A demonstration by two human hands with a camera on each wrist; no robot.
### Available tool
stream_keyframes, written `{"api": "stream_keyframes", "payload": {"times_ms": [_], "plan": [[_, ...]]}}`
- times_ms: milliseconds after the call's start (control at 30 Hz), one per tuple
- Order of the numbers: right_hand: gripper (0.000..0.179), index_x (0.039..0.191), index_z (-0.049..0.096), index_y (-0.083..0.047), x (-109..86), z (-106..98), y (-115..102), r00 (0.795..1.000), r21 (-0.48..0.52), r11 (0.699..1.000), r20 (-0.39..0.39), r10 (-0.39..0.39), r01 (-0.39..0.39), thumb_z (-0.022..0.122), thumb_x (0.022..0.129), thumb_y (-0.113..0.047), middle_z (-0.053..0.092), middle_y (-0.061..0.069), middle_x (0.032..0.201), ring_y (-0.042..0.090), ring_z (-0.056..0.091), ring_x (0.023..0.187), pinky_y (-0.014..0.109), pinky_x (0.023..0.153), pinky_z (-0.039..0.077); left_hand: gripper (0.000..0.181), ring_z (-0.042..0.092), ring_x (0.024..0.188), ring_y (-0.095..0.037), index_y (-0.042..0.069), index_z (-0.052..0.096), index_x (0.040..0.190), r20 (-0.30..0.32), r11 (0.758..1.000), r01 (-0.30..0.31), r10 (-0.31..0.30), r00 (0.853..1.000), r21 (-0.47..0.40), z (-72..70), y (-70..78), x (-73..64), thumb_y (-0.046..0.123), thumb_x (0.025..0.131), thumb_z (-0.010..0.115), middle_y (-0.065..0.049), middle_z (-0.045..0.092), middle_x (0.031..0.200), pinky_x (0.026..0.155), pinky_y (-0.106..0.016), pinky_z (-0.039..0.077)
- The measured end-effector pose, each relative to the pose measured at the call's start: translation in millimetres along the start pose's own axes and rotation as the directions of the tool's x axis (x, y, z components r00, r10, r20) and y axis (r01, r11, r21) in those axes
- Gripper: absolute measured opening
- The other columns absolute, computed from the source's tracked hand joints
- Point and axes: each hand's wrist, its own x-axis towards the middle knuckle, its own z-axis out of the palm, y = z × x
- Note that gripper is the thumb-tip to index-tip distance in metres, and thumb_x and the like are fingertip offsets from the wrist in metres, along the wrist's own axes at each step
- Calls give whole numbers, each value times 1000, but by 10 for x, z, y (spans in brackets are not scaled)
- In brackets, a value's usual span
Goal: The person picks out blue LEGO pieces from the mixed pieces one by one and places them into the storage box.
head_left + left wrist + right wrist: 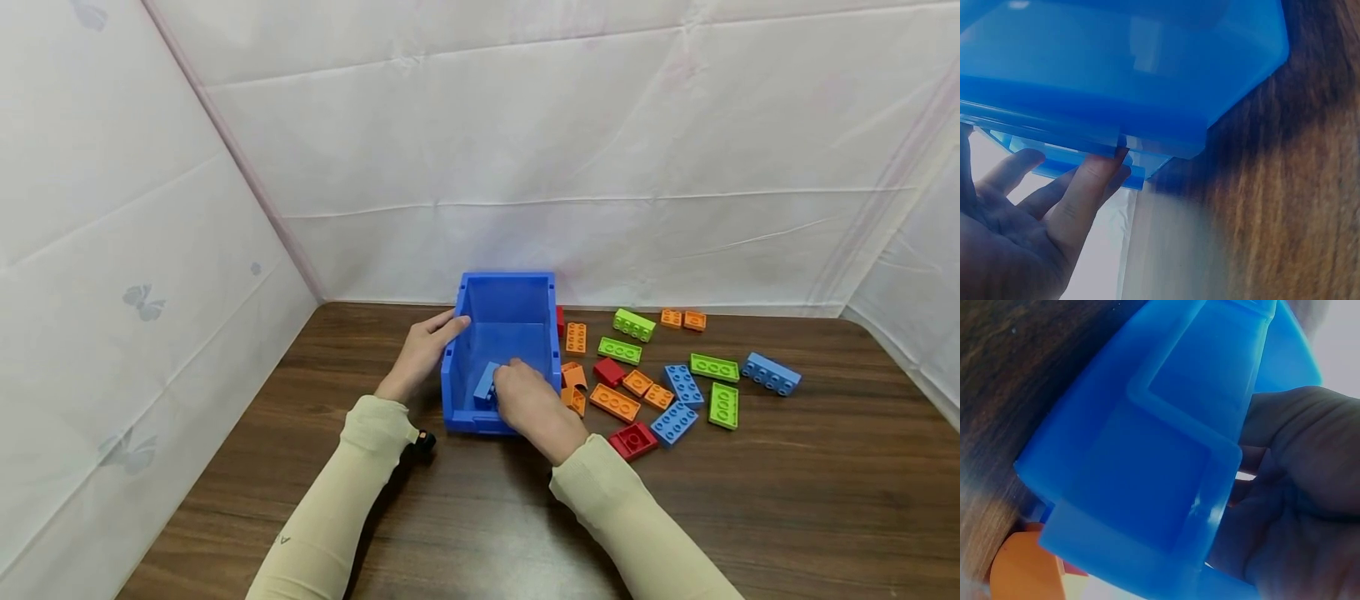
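Note:
A blue open-fronted bin (507, 297) stands on the table with its low front side facing me. My left hand (423, 350) grips its left wall, the thumb over the rim; the left wrist view shows the fingers (1079, 194) at the edge of the blue plastic. Reaching over the bin's front, my right hand (536, 408) has curled fingers at a light-blue toy building brick (486, 385) low inside the bin, near the front. The fingertips are hidden behind the hand. In the right wrist view, the bin's front (1147, 475) blocks sight of the brick.
Right of the bin lie several loose building bricks: orange (615, 402), green (714, 367), red (633, 441) and blue (683, 386). An orange curved brick (1025, 565) sits close by the bin. A white cloth wall (600, 167) rises behind the wooden table (480, 517).

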Motion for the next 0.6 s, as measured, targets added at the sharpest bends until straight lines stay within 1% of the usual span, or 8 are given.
{"api": "stream_keyframes", "payload": {"times_ms": [133, 233, 333, 400, 500, 600], "plan": [[23, 125, 72, 4, -20, 12, 5, 999, -6, 1000, -29, -14, 14, 65, 105, -6, 68, 21, 119, 32, 66, 105, 50, 101, 57, 66, 66, 125, -37, 18, 52, 159, 13, 1000, 14, -14, 1000, -10, -5, 4, -5, 53, 104, 65, -16, 60, 150, 101, -51, 57], [24, 126, 71, 4, -39, 16, -2, 998, -13, 1000, -62, -29, 29, 65, 105, -5, 67, 23, 122, 33, 67, 105, 50, 98, 58, 69, 67, 124, -37, 19, 52, 159, 7, 1000, 19, -19, 1000, -10, 3, 4, -7, 56, 103, 66, -16, 61, 149, 99, -52, 58], [28, 131, 70, 5, -58, 3, -21, 996, -21, 999, -79, -35, 33, 65, 105, -4, 65, 25, 127, 34, 67, 107, 50, 98, 59, 71, 67, 122, -38, 19, 54, 158, -6, 1000, 15, -15, 1000, 2, 9, 3, -13, 59, 100, 67, -16, 62, 147, 97, -53, 59], [31, 133, 68, 5, -74, -15, -29, 995, -23, 999, -88, -43, 41, 67, 104, -5, 65, 25, 129, 34, 68, 106, 50, 96, 59, 71, 67, 122, -39, 19, 54, 158, -13, 1000, 13, -13, 1000, 9, 11, 4, -13, 58, 101, 67, -17, 61, 148, 97, -54, 58], [38, 138, 66, 4, -102, -59, -40, 995, -13, 999, -87, -48, 47, 71, 102, -8, 63, 25, 133, 35, 68, 109, 50, 98, 59, 68, 66, 123, -39, 19, 54, 158, -19, 1000, 13, -12, 1000, 17, 15, 4, -4, 55, 102, 66, -17, 60, 149, 98, -56, 58], [42, 138, 65, 4, -136, -113, -37, 993, -1, 998, -99, -57, 57, 75, 101, -11, 64, 24, 134, 35, 67, 113, 51, 100, 57, 66, 66, 123, -40, 18, 54, 158, -21, 1000, 15, -14, 1000, 24, 21, 4, 1, 54, 103, 65, -17, 60, 149, 98, -57, 57]]}}
